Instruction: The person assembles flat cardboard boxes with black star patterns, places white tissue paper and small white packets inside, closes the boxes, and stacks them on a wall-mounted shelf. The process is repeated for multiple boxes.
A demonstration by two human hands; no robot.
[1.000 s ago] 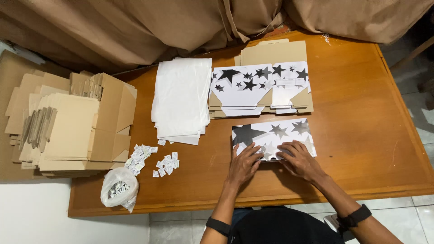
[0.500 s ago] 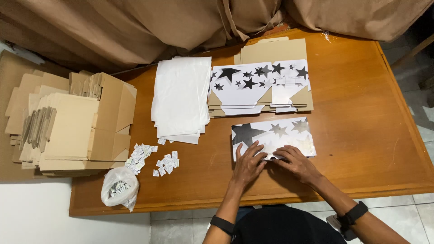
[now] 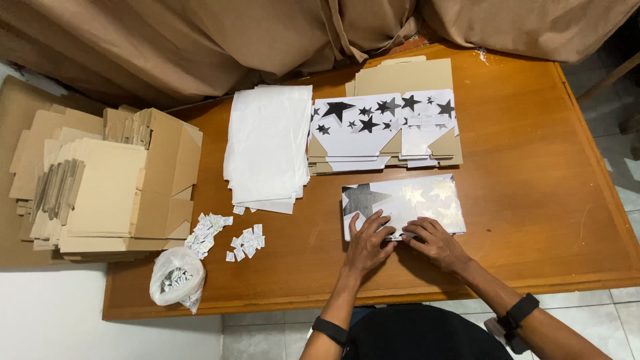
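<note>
Both hands lie flat, palms down, on the near edge of a star-printed sheet (image 3: 407, 200) at the table's (image 3: 533, 167) front centre. Left hand (image 3: 368, 241) fingers spread on the lower left part; right hand (image 3: 435, 241) just beside it, fingers pointing left. Neither hand grasps; both press open. Behind: stack of printed flats (image 3: 383, 130), white paper pile (image 3: 267, 147). Left: cardboard stack (image 3: 100, 187), paper scraps (image 3: 227, 237), small bag (image 3: 177, 279).

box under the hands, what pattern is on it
White box with black and shiny silver stars, seen in the head view.
</note>
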